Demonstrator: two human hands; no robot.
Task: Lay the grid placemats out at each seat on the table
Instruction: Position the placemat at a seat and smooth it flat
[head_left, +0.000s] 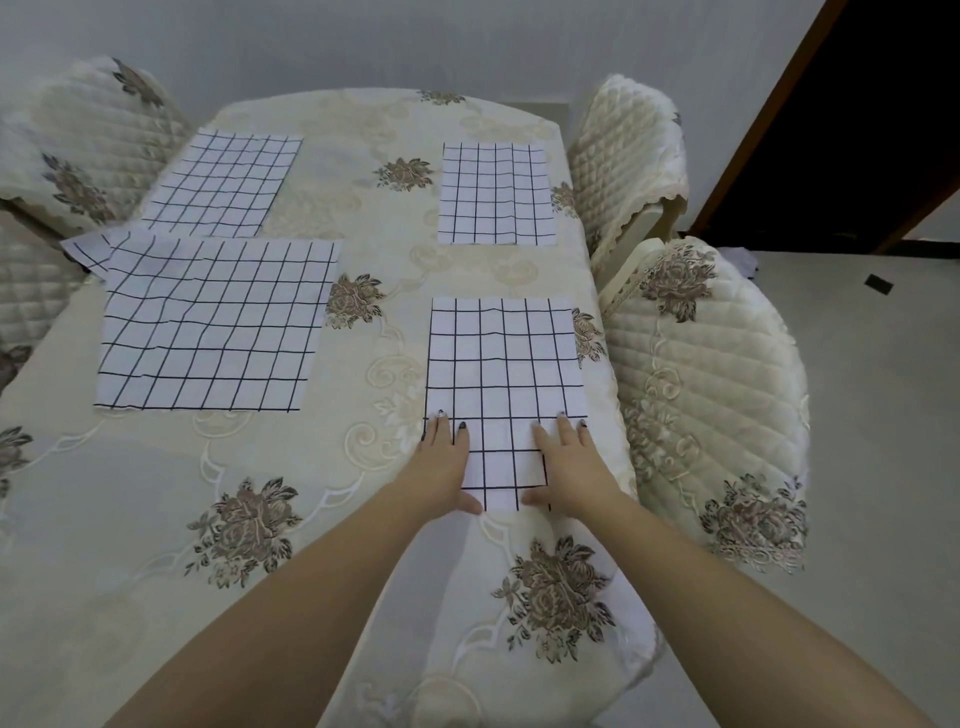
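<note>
Several white placemats with black grid lines lie on the cream floral tablecloth (156, 509). The near right placemat (504, 358) lies flat by the table's right edge. My left hand (441, 457) and my right hand (569, 462) rest palm-down on its near corners, fingers spread, holding nothing. A far right placemat (496, 195) lies beyond it. On the left lie a large near placemat (213, 327) and a far placemat (228, 182). Another mat's corner (88, 249) sticks out from under the large one at the table's left edge.
Two quilted cream chairs stand along the right side, one near (717, 395) and one far (628, 150). Another quilted chair (83, 140) stands at the far left. A dark doorway (857, 114) opens at the upper right, with grey floor (883, 415) beside the table.
</note>
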